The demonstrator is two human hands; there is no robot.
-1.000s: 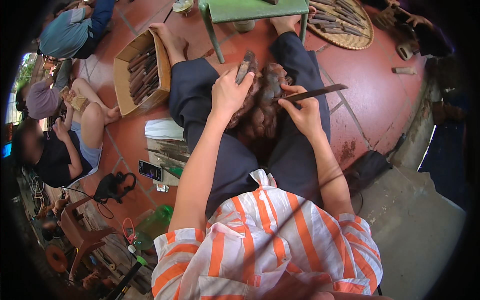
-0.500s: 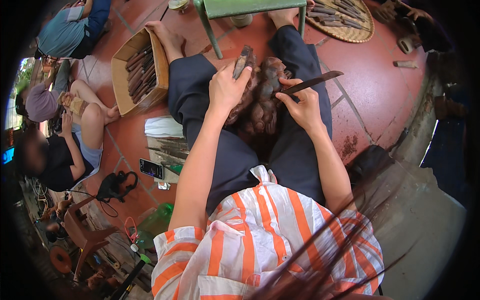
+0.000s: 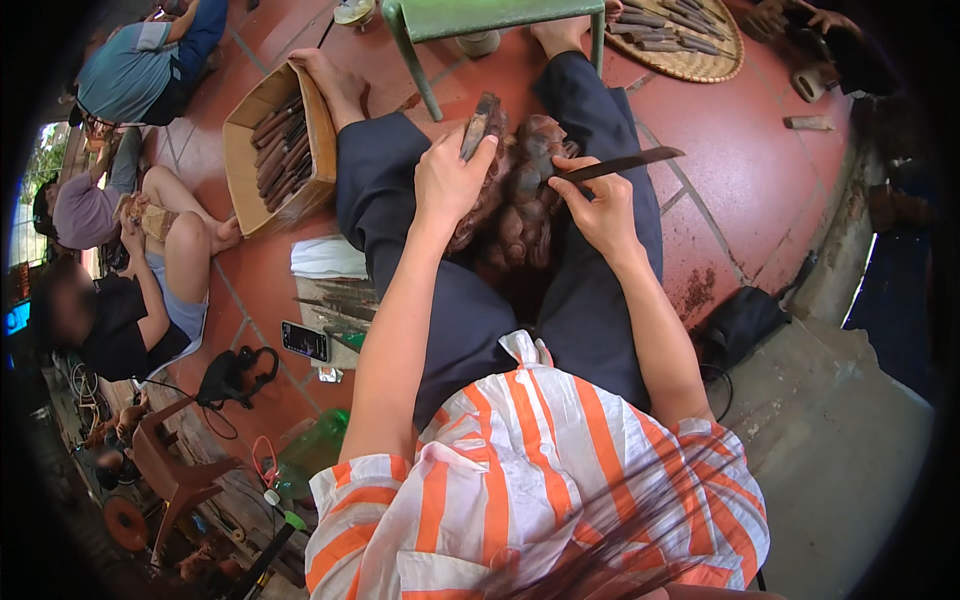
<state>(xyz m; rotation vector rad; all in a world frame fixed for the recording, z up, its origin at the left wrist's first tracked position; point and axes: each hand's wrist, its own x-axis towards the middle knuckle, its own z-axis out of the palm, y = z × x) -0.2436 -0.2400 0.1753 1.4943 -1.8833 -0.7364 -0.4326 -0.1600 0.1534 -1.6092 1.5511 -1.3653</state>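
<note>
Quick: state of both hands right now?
Left hand: closed, holding a brown carved piece.
Right hand: closed in a pinch, holding a dark, flat blade-like tool.

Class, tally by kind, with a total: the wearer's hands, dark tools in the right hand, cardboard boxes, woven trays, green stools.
Left hand and right hand: 2
Dark tool: 1
Cardboard box: 1
Woven tray: 1
Green stool: 1
Total: 6

Carving (image 3: 527, 205) between 2 legs (image 3: 385, 170)

No legible lettering, signs or numbers; lit phone screen (image 3: 305, 341) on the left possibly bears small characters, too tiny here to make out.
</note>
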